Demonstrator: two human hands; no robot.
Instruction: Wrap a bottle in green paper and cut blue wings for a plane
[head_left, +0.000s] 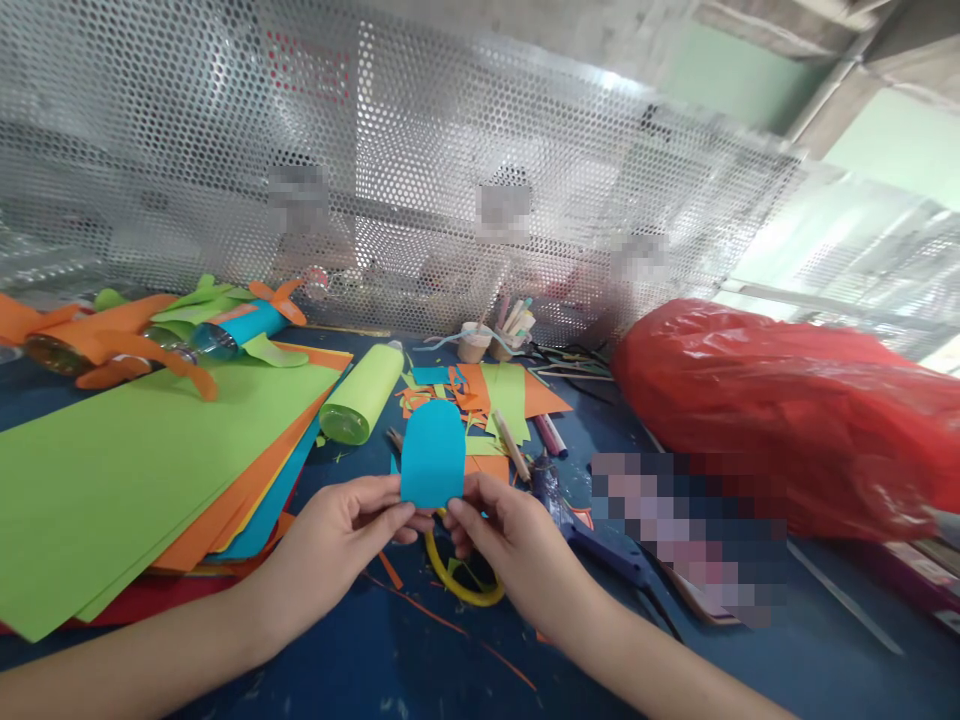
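Observation:
A blue paper piece (433, 455) with a rounded top and a straight lower edge is held up over the table. My left hand (375, 520) pinches its lower left corner between thumb and fingers. At the lower right corner, my right hand (491, 520) grips it the same way. Below and partly behind my right hand lies a yellow ring-shaped handle (480, 597). Beyond the paper are orange and green scraps (508, 392). A bottle wrapped in green paper (364, 393) lies to the left of the blue piece.
Stacked colored sheets (172, 450) and paper-wrapped bottles (244, 328) cover the left. A blue glue gun (607, 550) lies right of my hands, near a red plastic bag (780, 410). Cups with sticks (474, 343) stand by the perforated metal screen (435, 190).

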